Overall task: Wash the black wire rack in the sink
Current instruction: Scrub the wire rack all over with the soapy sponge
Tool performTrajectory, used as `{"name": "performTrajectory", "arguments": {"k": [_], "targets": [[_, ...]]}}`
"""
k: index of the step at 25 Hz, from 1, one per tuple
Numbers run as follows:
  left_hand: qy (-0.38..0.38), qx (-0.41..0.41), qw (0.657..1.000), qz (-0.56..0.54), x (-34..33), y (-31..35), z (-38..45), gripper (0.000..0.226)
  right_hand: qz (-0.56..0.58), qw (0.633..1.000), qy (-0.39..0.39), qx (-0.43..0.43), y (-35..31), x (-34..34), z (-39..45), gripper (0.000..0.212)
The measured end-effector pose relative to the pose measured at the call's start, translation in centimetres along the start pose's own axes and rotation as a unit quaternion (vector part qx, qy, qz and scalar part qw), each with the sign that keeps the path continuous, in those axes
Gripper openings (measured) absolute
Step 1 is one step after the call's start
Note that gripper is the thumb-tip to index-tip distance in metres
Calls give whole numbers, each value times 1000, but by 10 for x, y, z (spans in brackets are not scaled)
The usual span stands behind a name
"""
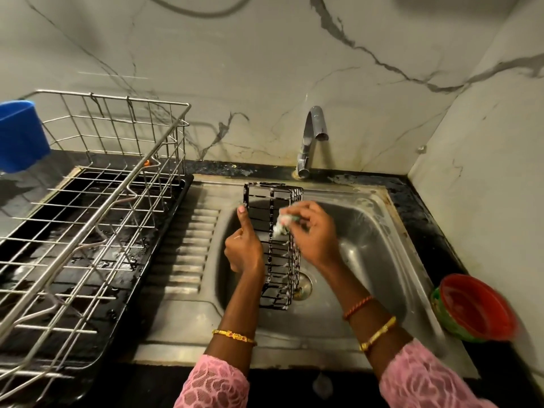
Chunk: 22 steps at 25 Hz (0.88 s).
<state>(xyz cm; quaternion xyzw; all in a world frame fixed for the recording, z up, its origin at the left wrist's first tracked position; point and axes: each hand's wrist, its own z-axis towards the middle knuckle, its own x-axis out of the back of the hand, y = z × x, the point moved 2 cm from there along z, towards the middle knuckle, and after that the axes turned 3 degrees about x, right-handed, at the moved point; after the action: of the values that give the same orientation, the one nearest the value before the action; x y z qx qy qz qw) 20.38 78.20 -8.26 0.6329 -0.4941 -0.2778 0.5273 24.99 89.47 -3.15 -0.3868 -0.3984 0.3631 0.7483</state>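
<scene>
The black wire rack [275, 201] stands on end in the steel sink [379, 228], streaked with white suds. My left hand [243, 248] grips its left side at mid-height, thumb pointing up along the wire. My right hand [312, 231] is closed on a soapy green-and-white scrubber [284, 222] and presses it against the rack's upper right side. The rack's lower end rests near the drain [304, 285].
A curved steel tap [312, 136] rises behind the sink, with no water running. A large steel dish rack [97, 207] on a black tray fills the left counter, with a blue cup [20, 136] hooked on it. A red-and-green bowl [474, 309] sits on the right counter.
</scene>
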Motion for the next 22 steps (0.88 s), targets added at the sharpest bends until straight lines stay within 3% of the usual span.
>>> {"name": "performTrajectory", "arguments": {"k": [9, 12, 15, 22], "targets": [[7, -35, 999, 10, 2, -4, 9, 72, 121, 986, 109, -46, 0, 5, 47, 20], [13, -50, 998, 22, 1, -5, 5, 73, 0, 995, 99, 17, -1, 0, 42, 18], [15, -49, 998, 24, -1, -5, 0, 69, -113, 977, 132, 124, 9, -8, 6, 21], [13, -37, 999, 21, -4, -6, -3, 69, -104, 982, 117, 108, 43, -19, -66, 20]]}}
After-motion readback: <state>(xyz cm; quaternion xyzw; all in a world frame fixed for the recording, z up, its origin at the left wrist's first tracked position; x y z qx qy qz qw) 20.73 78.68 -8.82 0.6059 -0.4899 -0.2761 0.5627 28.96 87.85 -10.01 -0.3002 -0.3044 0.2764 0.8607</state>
